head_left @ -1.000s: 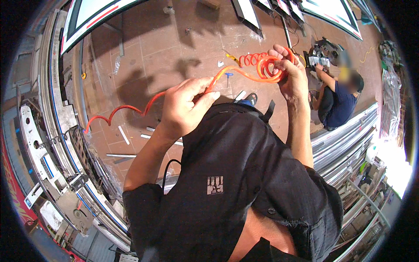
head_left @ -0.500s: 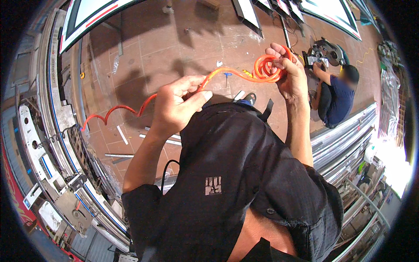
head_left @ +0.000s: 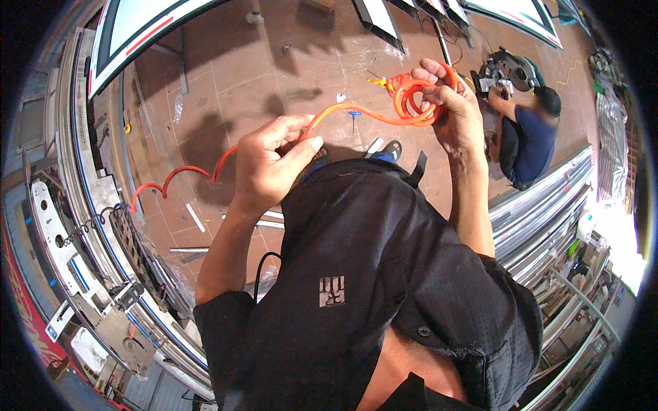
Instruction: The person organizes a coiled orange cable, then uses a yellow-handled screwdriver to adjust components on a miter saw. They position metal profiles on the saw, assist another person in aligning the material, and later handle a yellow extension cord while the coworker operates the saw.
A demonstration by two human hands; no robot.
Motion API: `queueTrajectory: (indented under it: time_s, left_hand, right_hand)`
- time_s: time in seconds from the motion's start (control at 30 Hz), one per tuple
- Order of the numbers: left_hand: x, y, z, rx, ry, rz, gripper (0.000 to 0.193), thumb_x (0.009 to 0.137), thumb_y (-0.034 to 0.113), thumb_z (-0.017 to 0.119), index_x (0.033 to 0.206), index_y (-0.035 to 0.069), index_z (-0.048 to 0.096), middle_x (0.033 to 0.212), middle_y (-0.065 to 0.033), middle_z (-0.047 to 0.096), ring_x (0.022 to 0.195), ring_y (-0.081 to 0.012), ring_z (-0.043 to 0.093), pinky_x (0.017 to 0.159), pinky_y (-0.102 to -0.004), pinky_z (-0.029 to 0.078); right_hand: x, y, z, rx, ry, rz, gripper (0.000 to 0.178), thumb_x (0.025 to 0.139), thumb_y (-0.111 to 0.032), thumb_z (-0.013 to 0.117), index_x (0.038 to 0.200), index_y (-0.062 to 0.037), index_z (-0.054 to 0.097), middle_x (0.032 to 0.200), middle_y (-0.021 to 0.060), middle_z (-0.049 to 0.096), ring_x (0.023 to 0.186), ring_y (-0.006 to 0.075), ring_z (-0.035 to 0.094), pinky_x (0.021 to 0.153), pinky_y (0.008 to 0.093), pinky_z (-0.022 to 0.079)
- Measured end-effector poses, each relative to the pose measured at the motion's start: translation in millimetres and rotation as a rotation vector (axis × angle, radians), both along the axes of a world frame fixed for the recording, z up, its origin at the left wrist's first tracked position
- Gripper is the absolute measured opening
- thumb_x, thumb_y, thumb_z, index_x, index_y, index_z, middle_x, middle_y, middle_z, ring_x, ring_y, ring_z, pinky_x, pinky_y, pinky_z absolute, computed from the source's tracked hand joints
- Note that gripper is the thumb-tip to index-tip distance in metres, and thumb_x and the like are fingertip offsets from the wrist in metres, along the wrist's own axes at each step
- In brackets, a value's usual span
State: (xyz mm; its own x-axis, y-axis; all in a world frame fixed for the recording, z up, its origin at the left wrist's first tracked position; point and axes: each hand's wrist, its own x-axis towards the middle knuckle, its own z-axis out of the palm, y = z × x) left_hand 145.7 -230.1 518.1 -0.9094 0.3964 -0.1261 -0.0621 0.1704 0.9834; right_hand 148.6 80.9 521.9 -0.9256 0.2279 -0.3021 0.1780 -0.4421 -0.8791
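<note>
Item: 1 hose (head_left: 340,107), orange, springy coil type, held in 2 hands; 1 slack span arches from grip to grip.

Left hand (head_left: 267,161): thumb and fingers closed on the hose, no clear gap showing. Outward of this grip, the hose runs off in loose waves toward a dark cord (head_left: 89,223) and the rails (head_left: 86,130).

Right hand (head_left: 456,106): fingers half curled, thumb lying across; it has hold of several loops (head_left: 399,104) (exact count not readable, as they overlap). Loops sit at the inner side of this grip. A yellow piece (head_left: 377,81) shows just past them; whether it joins the hose, cannot tell.

Surroundings: 1 blue tool (head_left: 354,114) on the floor (head_left: 233,75), between the 2 grips as seen from above; 1 co-worker (head_left: 534,147), right of the right grip, well apart.

Handling notes, by judgement: right grip best firm enough to stop loops sliding off the fingers, yet light enough not to flatten them. Left grip best used as a guide, following the hose's own curl; twisting against it would likely kink it. Slack in the span spares the loops a tug. Outer waves could snag near the rails; feeding gently there seems wise.
</note>
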Motion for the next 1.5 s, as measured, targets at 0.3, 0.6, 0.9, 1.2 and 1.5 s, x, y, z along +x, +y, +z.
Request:
queueTrajectory:
  time_s: [0.3, 0.6, 0.9, 1.2, 1.5]
  left_hand:
    - [2, 6, 5, -0.106, 0.24, 0.012, 0.031, 0.089, 0.002, 0.076, 0.118, -0.005, 0.069, 0.1, -0.0109, 0.075, 0.088, -0.0132, 0.071, 0.083, -0.0276, 0.056]
    - [8, 9, 1, -0.092, 0.323, 0.061, 0.031, 0.084, 0.001, 0.077, 0.114, -0.003, 0.07, 0.092, -0.0128, 0.07, 0.082, -0.0169, 0.069, 0.072, -0.0283, 0.055]
    - [11, 10, -5, 0.014, 0.151, 0.118, 0.029, 0.092, 0.002, 0.072, 0.121, -0.004, 0.069, 0.1, -0.01, 0.074, 0.08, -0.0113, 0.067, 0.071, -0.0249, 0.054]
    - [3, 12, 4, -0.146, 0.068, 0.134, 0.027, 0.103, 0.02, 0.062, 0.117, -0.001, 0.072, 0.078, -0.0027, 0.068, 0.058, -0.0043, 0.056, 0.048, -0.0204, 0.042]
    - [-11, 9, 12, -0.11, -0.263, 0.1, 0.027, 0.104, 0.024, 0.058, 0.106, 0.002, 0.074, 0.068, 0.0001, 0.063, 0.048, -0.0036, 0.05, 0.044, -0.0228, 0.037]
  right_hand:
    - [0, -2, -2, -0.038, 0.009, 0.011, 0.052, 0.08, 0.008, 0.058, 0.132, 0.0088, 0.054, 0.118, 0.0181, 0.069, 0.096, 0.0203, 0.071, 0.086, 0.0301, 0.058]
    - [1, -4, -2, -0.025, -0.008, 0.022, 0.051, 0.08, 0.009, 0.058, 0.131, 0.0088, 0.055, 0.116, 0.0174, 0.07, 0.095, 0.0197, 0.071, 0.085, 0.0308, 0.059]
    - [1, -5, -9, -0.031, -0.028, 0.018, 0.051, 0.082, 0.007, 0.057, 0.133, 0.0083, 0.054, 0.115, 0.0172, 0.071, 0.085, 0.0171, 0.07, 0.08, 0.0288, 0.058]
    - [6, -3, -17, -0.151, -0.02, 0.109, 0.049, 0.084, 0.005, 0.056, 0.133, 0.0083, 0.052, 0.116, 0.0173, 0.07, 0.082, 0.0157, 0.069, 0.074, 0.0288, 0.061]
    - [8, -4, -21, -0.297, -0.073, 0.204, 0.048, 0.082, 0.005, 0.056, 0.13, 0.0091, 0.055, 0.115, 0.0168, 0.07, 0.091, 0.0197, 0.071, 0.079, 0.0305, 0.063]
